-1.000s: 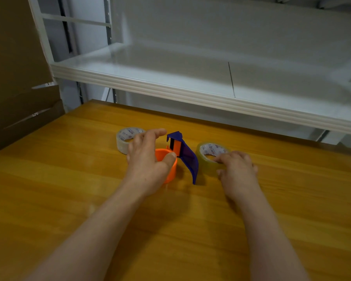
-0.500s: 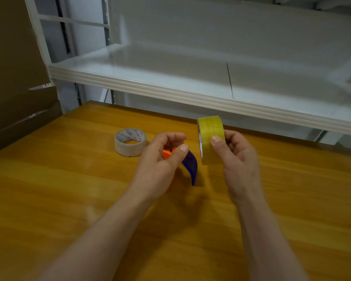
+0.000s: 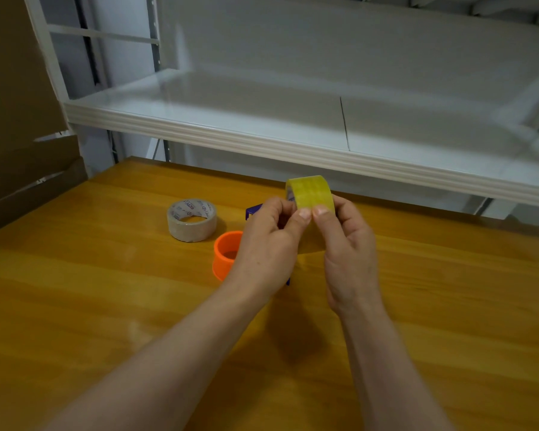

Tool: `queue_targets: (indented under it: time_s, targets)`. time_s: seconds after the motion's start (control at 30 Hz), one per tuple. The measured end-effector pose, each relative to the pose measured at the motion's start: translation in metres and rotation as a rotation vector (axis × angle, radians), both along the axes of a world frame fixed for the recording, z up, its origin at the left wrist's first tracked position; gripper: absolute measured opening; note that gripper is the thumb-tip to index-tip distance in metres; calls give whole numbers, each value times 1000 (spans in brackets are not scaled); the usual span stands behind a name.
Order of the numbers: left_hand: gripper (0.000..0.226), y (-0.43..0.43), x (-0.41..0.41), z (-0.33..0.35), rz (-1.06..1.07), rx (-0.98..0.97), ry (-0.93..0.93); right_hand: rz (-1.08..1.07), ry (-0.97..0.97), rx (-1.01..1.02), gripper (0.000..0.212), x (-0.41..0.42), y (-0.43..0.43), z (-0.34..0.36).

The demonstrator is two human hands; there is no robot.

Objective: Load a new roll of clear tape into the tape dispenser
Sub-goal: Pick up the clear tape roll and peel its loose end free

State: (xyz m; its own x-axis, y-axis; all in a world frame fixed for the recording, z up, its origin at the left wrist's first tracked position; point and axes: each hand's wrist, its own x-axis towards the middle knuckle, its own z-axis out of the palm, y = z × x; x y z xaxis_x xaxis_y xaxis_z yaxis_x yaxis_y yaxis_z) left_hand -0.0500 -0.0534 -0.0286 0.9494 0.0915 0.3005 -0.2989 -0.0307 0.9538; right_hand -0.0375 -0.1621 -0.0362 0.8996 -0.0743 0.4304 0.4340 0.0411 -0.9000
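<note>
Okay, both hands are up off the surface and meet on one roll. The yellow-tinted roll of clear tape is in the air, standing on edge, its broad outer band facing the camera and its printed core side turned left. The left hand pinches it from the left, fingers curled, thumb tip on the lower part of the band. The right hand grips it from the right, fingers wrapped behind, thumb tip on the band just beside the left thumb. Cannot tell whether the two thumb tips touch.

The orange-and-blue plastic tape dispenser sits on the orange-brown wooden surface, below and left of the held roll, with neither hand on it. Its round orange drum stands open end up, with bare orange wall in view. The blue body is mostly hidden behind the left hand: a corner shows above the knuckles and a sliver under the wrist.

A pale greyish tape roll with a white printed core lies flat on the surface left of the dispenser, near it but apart. A white metal shelf runs along behind the far edge. Brown cardboard stands at far left.
</note>
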Motion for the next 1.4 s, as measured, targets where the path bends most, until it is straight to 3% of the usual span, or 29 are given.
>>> queue_targets:
  time_s: [0.27, 0.43, 0.6, 0.83, 0.97, 1.23, 1.4]
  targets:
    - [30, 11, 4, 0, -77, -328, 89, 117, -24, -115, 26, -8, 4, 2]
    - [16, 20, 0, -8, -144, -163, 0, 68, 20, -45, 24, -7, 7, -1]
    - [20, 18, -6, -16, -163, 44, -45, 70, 95, 69, 26, -7, 7, -1]
    - [13, 19, -5, -17, -173, -109, 7, 75, 63, -13, 25, -8, 7, 0]
    - [26, 18, -4, -19, -157, -154, 22, 43, 37, -90, 25, -9, 8, 0]
    - [28, 18, -5, -18, -152, -234, 77, 48, 4, -174, 24, -13, 8, 3]
    - [30, 21, -7, -12, -153, -408, 155, 97, 10, -252, 22, -12, 8, 0]
